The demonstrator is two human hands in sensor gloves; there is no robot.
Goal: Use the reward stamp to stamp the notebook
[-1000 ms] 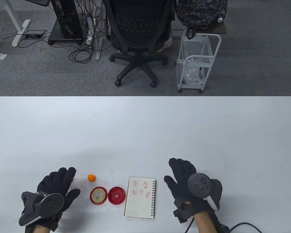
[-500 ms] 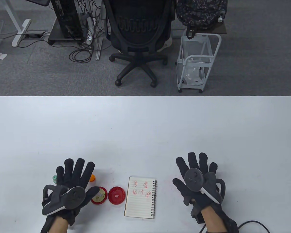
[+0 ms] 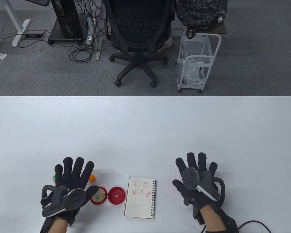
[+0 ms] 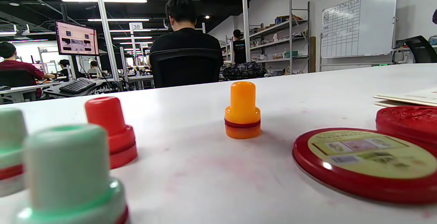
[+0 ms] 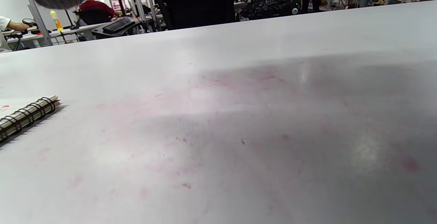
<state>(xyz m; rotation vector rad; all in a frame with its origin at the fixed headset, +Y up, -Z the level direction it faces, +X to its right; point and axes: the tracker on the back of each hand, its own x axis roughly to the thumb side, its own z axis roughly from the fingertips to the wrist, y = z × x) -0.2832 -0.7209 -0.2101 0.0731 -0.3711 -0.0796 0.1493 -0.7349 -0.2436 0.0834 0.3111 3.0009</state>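
A small spiral notebook (image 3: 140, 197) lies open near the table's front edge, several red stamp marks on its upper page; its binding shows in the right wrist view (image 5: 24, 116). An orange stamp (image 3: 92, 178) stands upright left of it, also in the left wrist view (image 4: 242, 111). My left hand (image 3: 74, 173) lies flat with fingers spread, covering other stamps. A red stamp (image 4: 109, 131) and a green stamp (image 4: 68, 176) stand under it. My right hand (image 3: 196, 167) lies flat, fingers spread, right of the notebook, holding nothing.
A red ink pad (image 3: 116, 195) lies open beside its labelled lid (image 3: 99, 195), between the left hand and the notebook. Another green stamp (image 3: 54, 178) peeks out left of my left hand. Faint pink ink smudges mark the white table (image 3: 145, 133).
Both hands turned palm down, moved forward and spread flat on the table; since half a second ago they have barely moved. The left hand now covers part of the orange stamp and lid.
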